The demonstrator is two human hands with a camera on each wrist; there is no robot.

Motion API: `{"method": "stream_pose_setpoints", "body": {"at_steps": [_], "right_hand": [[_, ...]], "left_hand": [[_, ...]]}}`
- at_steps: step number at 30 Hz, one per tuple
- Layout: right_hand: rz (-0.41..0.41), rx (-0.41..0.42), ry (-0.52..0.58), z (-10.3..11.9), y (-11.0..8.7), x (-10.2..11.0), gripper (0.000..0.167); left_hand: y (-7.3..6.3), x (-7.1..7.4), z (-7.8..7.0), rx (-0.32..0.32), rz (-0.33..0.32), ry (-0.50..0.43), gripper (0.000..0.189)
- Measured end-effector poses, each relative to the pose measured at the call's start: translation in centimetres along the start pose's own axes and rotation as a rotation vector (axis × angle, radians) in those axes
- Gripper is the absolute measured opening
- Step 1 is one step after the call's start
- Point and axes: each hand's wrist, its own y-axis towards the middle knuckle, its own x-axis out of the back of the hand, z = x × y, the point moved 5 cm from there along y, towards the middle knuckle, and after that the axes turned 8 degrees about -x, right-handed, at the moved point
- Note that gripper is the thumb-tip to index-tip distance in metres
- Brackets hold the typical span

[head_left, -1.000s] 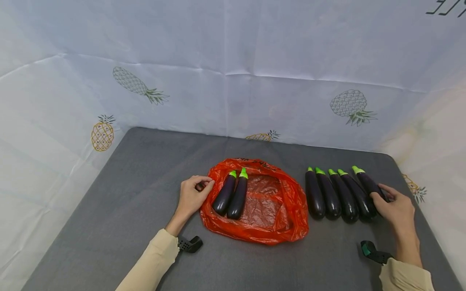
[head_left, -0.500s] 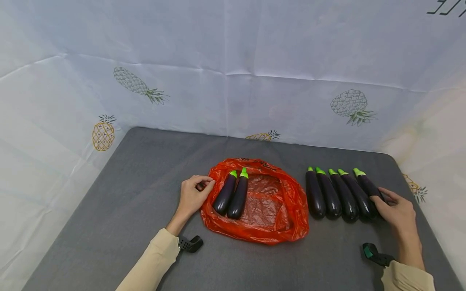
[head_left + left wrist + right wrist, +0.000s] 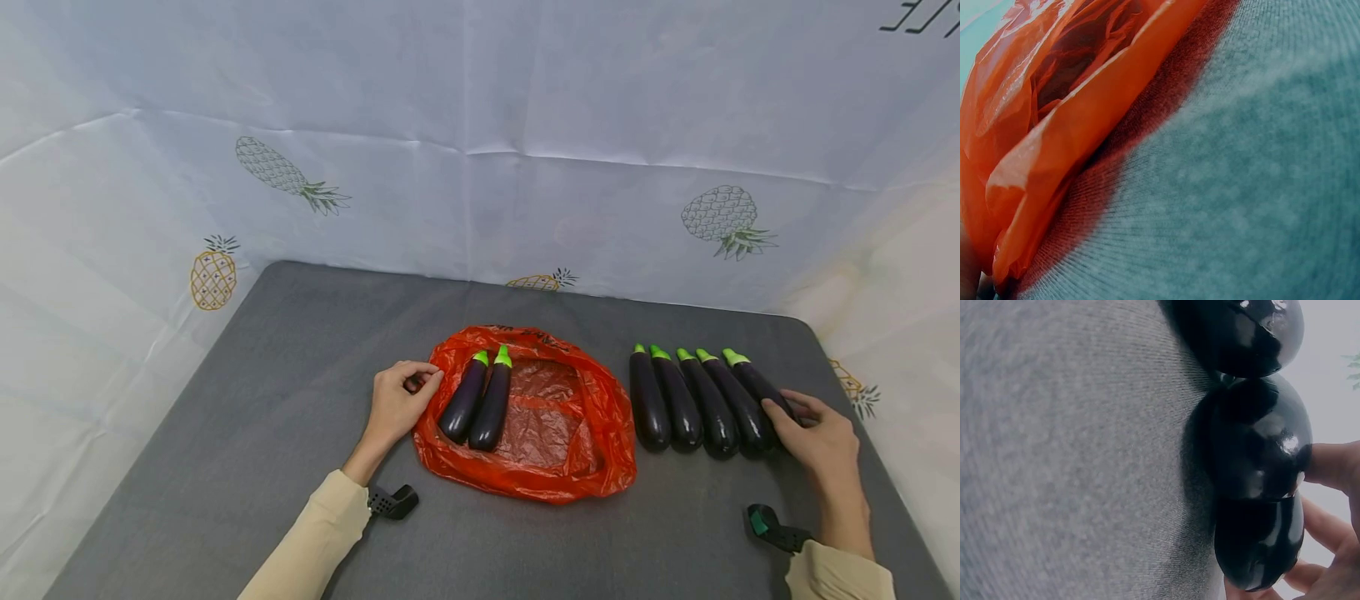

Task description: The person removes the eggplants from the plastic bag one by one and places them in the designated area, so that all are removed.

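My left hand (image 3: 399,402) pinches the left rim of a red plastic bag (image 3: 525,487), which lies spread with its mouth up. Inside the bag, on its left side, two dark purple eggplants (image 3: 477,404) with bright green caps lie side by side. On the right, my right hand (image 3: 821,435) grips the lower part of the outermost eggplant (image 3: 753,382) in a row. In the right wrist view, thumb and fingers reach around that eggplant (image 3: 1260,544), right beside its neighbour (image 3: 1263,440). The left wrist view shows the bag's raised edge (image 3: 1091,112), with little of the hand.
Several more eggplants (image 3: 682,404) lie in a slanted row between the bag and my right hand, caps pointing away from me. A grey cloth covers the table (image 3: 337,317). Behind it hangs a pale curtain (image 3: 420,208) printed with pineapples.
The outermost eggplant's cap has dropped slightly towards me, and the eggplant lies closer along the row. My right hand has shifted slightly right. The left hand and bag stay put.
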Motion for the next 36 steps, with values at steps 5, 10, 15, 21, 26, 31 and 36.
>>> {"method": "stream_pose_setpoints", "body": {"at_steps": [5,10,15,21,26,31,36], "right_hand": [[-0.045,0.030,-0.015,0.1,-0.1,0.1,0.067],[-0.087,0.047,-0.019,0.2,-0.2,0.1,0.063],[-0.128,0.064,-0.024,0.3,-0.4,0.2,0.059],[-0.166,0.070,0.017,0.6,-0.8,0.4,0.059],[-0.226,0.067,0.100,0.7,-1.1,0.7,0.057],[-0.280,0.100,0.201,0.8,-1.8,0.8,0.053],[-0.322,0.164,0.269,1.8,-2.8,0.7,0.049]], "left_hand": [[0.0,0.0,0.1,-0.003,0.001,0.006,0.004],[-0.1,-0.1,0.3,-0.007,0.004,0.004,0.005],[-0.1,-0.1,0.2,-0.002,0.004,-0.002,0.006],[0.0,0.0,0.1,0.009,0.005,-0.006,0.005],[0.0,-0.1,0.2,0.007,0.003,-0.003,0.004],[-0.1,-0.1,0.3,0.004,0.004,-0.005,0.005],[-0.2,-0.1,0.4,0.003,0.002,0.003,0.003]]}}
